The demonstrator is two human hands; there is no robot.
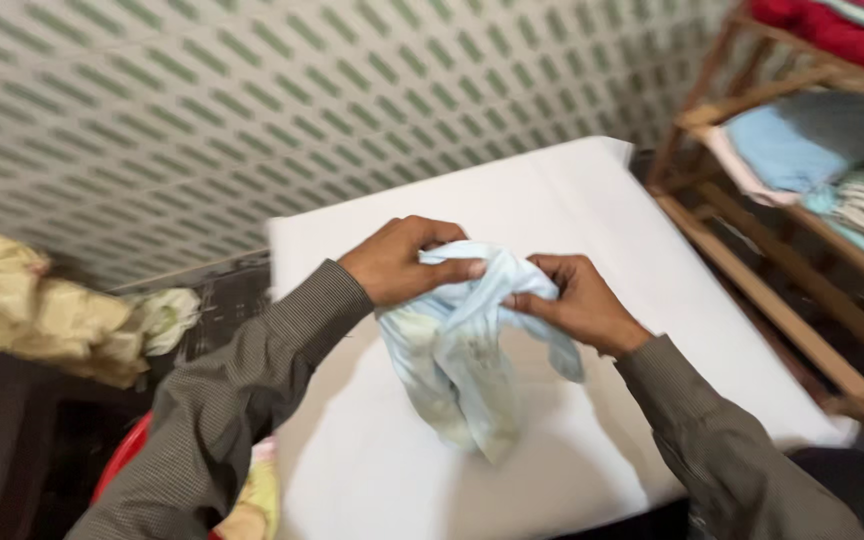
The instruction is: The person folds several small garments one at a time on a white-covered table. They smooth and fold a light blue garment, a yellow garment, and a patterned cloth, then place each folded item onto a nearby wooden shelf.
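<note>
Crumpled cloth at far left: a yellowish bundle (pixel 42 305) is lying on a dark surface, well apart from the hands.
Left hand: the left hand (pixel 399 262) is closing around the top of the pale blue garment (pixel 462 350), fingers curling over a bunched fold, thumb pressing from the front.
Garment: it is hanging from both hands above the white table (pixel 592 200), its lower end touching or just brushing the surface; which, cannot be told.
Right hand: the right hand (pixel 572 300) is pinching the same bunched edge from the other side, fingers tucked in tightly.
Doing it well, as a judgement: both grips are sitting close together, so sliding them apart along one edge would probably open the fabric flat rather than leave it twisted.
Wooden rack at right: the rack (pixel 752 250) is holding folded clothes (pixel 802 150) in blue, grey and red.
</note>
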